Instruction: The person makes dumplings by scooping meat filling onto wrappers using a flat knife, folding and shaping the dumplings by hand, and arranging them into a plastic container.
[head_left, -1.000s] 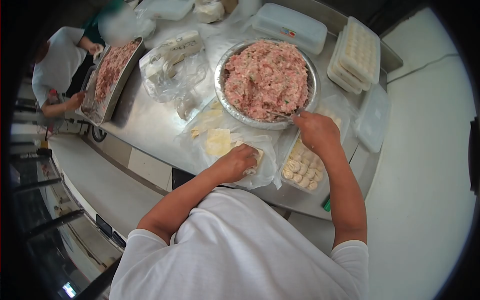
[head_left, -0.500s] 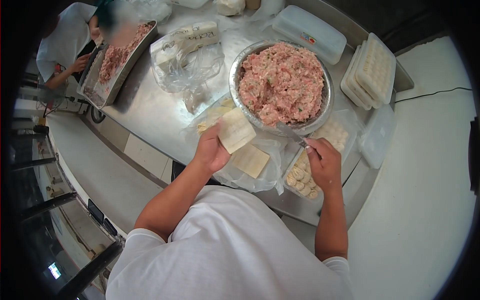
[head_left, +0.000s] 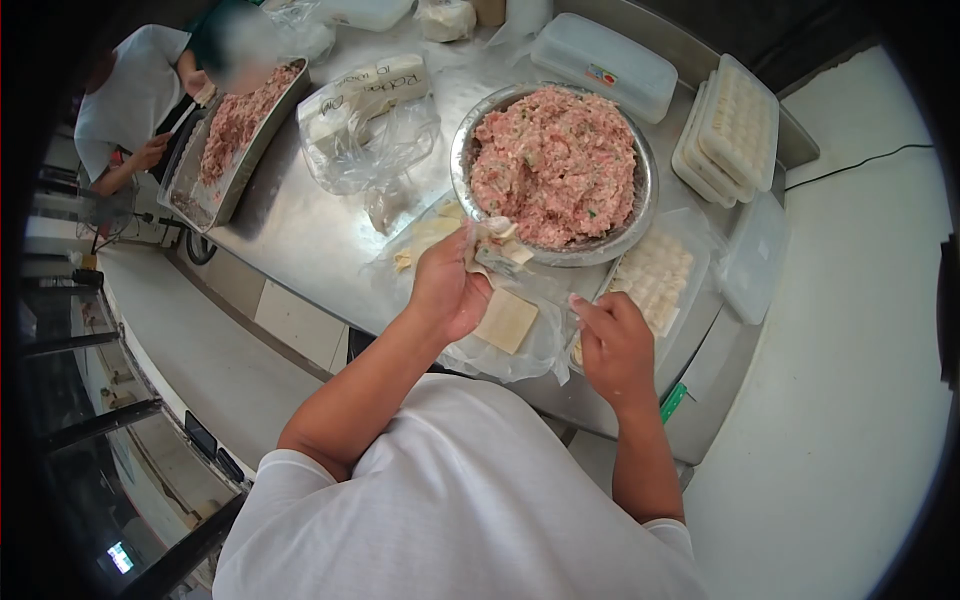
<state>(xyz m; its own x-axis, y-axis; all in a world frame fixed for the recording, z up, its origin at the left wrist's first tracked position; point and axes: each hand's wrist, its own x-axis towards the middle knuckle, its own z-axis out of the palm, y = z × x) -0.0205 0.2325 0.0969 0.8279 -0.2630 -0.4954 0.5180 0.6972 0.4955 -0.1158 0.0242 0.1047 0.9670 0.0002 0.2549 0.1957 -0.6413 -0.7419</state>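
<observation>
My left hand (head_left: 448, 285) is closed on a pale square dough wrapper (head_left: 492, 232), now bent and gathered around its contents beside the steel bowl's near rim. My right hand (head_left: 615, 345) is closed around a table knife, whose blurred blade (head_left: 512, 264) reaches toward the wrapper. Between and below the hands, a stack of flat wrappers (head_left: 507, 322) lies on clear plastic. Pink minced meat with green flecks (head_left: 555, 165) heaps up in the steel bowl (head_left: 640, 225). Partly hidden by my right hand, a plastic tray (head_left: 690, 285) holds rows of dumplings.
Stacked trays of dumplings (head_left: 738, 130) and a lidded plastic box (head_left: 605, 65) stand at the back right. A bagged wrapper packet (head_left: 365, 115) lies left of the bowl. Far left, another person (head_left: 135, 90) works at a metal pan of meat (head_left: 225, 185). A green-handled item (head_left: 673, 402) lies near the table edge.
The wrapper in my left hand has gone from flat to folded. My right hand has moved left and down from the bowl, bringing the knife to the wrapper.
</observation>
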